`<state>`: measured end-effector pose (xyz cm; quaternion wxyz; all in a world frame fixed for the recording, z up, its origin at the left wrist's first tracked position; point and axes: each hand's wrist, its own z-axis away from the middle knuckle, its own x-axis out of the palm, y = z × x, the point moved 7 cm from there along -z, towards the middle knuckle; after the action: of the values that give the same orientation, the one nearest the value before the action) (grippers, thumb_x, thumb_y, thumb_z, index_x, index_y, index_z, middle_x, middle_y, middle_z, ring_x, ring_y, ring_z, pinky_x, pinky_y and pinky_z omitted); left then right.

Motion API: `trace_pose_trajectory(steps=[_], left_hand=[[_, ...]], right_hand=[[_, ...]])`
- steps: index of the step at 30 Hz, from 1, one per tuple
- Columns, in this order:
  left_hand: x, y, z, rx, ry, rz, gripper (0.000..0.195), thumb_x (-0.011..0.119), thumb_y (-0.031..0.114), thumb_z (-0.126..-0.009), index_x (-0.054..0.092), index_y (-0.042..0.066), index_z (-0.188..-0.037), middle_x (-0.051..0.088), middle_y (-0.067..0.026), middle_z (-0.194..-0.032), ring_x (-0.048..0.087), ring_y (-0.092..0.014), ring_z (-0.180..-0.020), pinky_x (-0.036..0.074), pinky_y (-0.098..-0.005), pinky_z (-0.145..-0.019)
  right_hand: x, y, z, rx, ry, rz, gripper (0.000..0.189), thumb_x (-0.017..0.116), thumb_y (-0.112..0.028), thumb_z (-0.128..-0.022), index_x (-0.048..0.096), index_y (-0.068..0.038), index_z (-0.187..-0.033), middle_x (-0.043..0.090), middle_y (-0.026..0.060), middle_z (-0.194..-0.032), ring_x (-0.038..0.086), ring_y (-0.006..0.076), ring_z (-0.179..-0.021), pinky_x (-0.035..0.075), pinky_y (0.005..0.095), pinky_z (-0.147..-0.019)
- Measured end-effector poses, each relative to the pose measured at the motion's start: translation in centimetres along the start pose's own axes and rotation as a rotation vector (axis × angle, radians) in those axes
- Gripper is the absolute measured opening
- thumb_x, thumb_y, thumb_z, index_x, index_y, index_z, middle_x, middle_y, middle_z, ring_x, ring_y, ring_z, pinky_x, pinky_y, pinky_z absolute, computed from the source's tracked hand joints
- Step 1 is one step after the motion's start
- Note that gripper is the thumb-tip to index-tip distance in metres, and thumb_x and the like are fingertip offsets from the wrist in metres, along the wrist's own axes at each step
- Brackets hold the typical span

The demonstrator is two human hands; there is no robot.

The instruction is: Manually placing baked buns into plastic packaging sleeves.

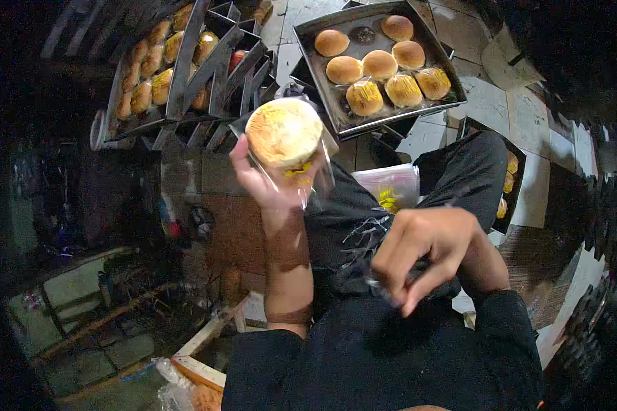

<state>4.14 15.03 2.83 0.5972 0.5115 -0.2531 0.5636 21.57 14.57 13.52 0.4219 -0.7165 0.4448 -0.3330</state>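
My left hand (257, 182) holds up a round golden bun (284, 131) in a clear plastic bag (330, 172) with yellow print. The bag's film stands out around the bun. Over my lap, my right hand (429, 246) is blurred, its thumb and index fingertips close together. A pale glint shows beside those fingers; whether they pinch something is unclear. Thin clear plastic strips (360, 239) lie on my dark trousers. Between my thighs rests a stack of clear bags (391, 182) with yellow print.
Beyond my hands, a metal baking tray (334, 110) carries several buns, bare ones (379, 64) and bagged ones (365, 97). Far left, another tray (149, 123) holds bread rolls beside stacked metal trays (221, 72). A third tray (516, 198) with buns sits past my right knee. A wooden frame (205, 334) stands at lower left.
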Motion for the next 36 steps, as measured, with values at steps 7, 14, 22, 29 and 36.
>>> trace_pose_trajectory(steps=[7, 14, 22, 29, 36], left_hand=[[-0.5, -6.1, 3.4, -0.024, -0.015, -0.134, 0.057, 0.043, 0.05, -0.095, 0.049, 0.007, -0.133, 0.059, -0.0119, -0.127, 0.059, -0.026, -0.113, 0.048, -0.0375, -0.096], [-0.4, -1.7, 5.5, 0.919, -0.045, -1.257, 0.021, 0.056, 0.022, -0.097, 0.059, 0.002, -0.094, 0.067, -0.0151, -0.1, 0.063, -0.024, -0.095, 0.048, -0.0406, -0.089], [-1.6, 5.4, 6.9, 1.387, 0.197, -1.767, 0.012, 0.065, 0.01, -0.089, 0.069, 0.004, -0.098, 0.058, -0.0102, -0.1, 0.057, -0.023, -0.091, 0.048, -0.0346, -0.078], [-5.8, 5.4, 5.9, 1.244, 0.282, -1.501, 0.01, 0.067, 0.007, -0.086, 0.068, 0.001, -0.094, 0.063, -0.0103, -0.092, 0.061, -0.023, -0.081, 0.05, -0.0329, -0.072], [-6.2, 9.4, 0.2, 1.029, 0.469, -1.212, 0.015, 0.066, 0.012, -0.091, 0.067, 0.0, -0.082, 0.059, -0.0003, -0.069, 0.047, -0.005, -0.06, 0.034, -0.0209, -0.052]], right_hand=[[-4.3, 0.3, 3.4, -0.05, 1.106, 1.222, 0.023, 0.081, -0.008, -0.068, 0.072, -0.008, -0.09, 0.063, 0.0076, -0.084, 0.06, 0.0278, -0.082, 0.051, 0.0355, -0.074], [-7.1, 3.9, 5.5, 0.067, 1.486, 0.434, 0.009, 0.073, -0.006, -0.084, 0.074, -0.001, -0.091, 0.065, 0.0087, -0.085, 0.06, 0.0134, -0.078, 0.047, 0.0264, -0.069], [-10.6, 7.0, 2.4, 0.035, 1.217, 0.966, 0.013, 0.077, -0.008, -0.077, 0.073, -0.006, -0.089, 0.065, 0.0109, -0.089, 0.065, 0.0217, -0.078, 0.052, 0.0299, -0.069], [-11.5, 9.6, 1.4, 0.114, 1.154, 1.025, 0.011, 0.077, -0.009, -0.076, 0.071, -0.005, -0.084, 0.061, 0.0084, -0.077, 0.059, 0.0181, -0.069, 0.047, 0.0288, -0.062], [-18.2, 10.2, -1.1, 0.187, 1.464, 0.967, 0.025, 0.064, -0.01, -0.091, 0.056, 0.002, -0.07, 0.048, 0.01, -0.061, 0.047, 0.0165, -0.054, 0.036, 0.0323, -0.049]])
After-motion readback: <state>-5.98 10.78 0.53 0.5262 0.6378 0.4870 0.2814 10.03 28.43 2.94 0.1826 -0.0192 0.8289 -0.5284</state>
